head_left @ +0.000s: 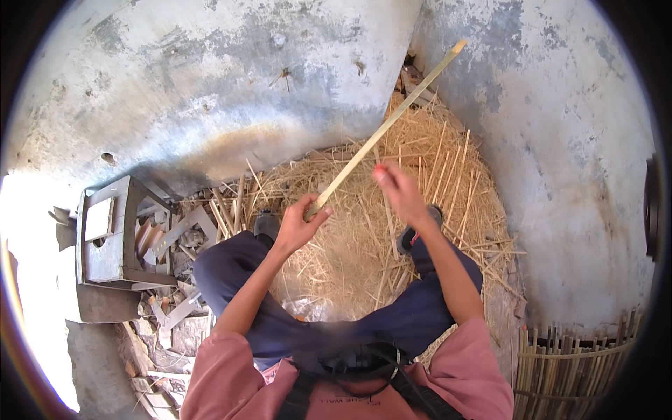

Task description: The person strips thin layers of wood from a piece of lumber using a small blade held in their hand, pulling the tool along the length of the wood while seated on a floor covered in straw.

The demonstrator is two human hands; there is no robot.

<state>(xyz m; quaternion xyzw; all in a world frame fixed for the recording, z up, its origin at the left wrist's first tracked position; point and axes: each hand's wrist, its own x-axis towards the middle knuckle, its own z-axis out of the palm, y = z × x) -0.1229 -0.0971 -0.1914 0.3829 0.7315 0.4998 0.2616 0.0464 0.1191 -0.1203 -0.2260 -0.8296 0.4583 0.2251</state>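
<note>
- Far left: bright opening (31, 280), blown out white, no detail.
- Wooden box frame (105, 267), grey, open-sided, against the wall; corrugated brownish piece (145, 236) shows inside it.
- Wood scraps (183, 308) and rubble, jumbled on the floor beside and below the box frame.
- Left wall (231, 77): patchy white and grey, stained brownish low down.
- Left shoe (266, 225), dark, partly behind the left knee.
- Left hand (306, 218): closed around the lower end of the strip, thumb on the right.
- Strip (392, 120): long, flat, pale yellow-green, looks like split bamboo; slants up and right from left hand, over the straw, far tip in front of the right wall. Main thing here.
- Straw (336, 269): loose tan shavings across the floor, between the legs and up to the corner.
- Red thing (379, 170): small, at the right hand's fingertips; blurred, kind unclear.
- Right hand (402, 192): just right of the strip, fingers curled in, narrow; cannot tell if it grips the red thing.
- Right shoe (407, 240), dark, just below right hand, partly covered.
- Thin sticks (453, 171), pale, lying on the straw near the right wall.
- Right wall (560, 140), same patchy finish.
- Slatted piece (577, 371), upright sticks, lower right.
- Dark object (652, 208), right rim, cut off.
</note>
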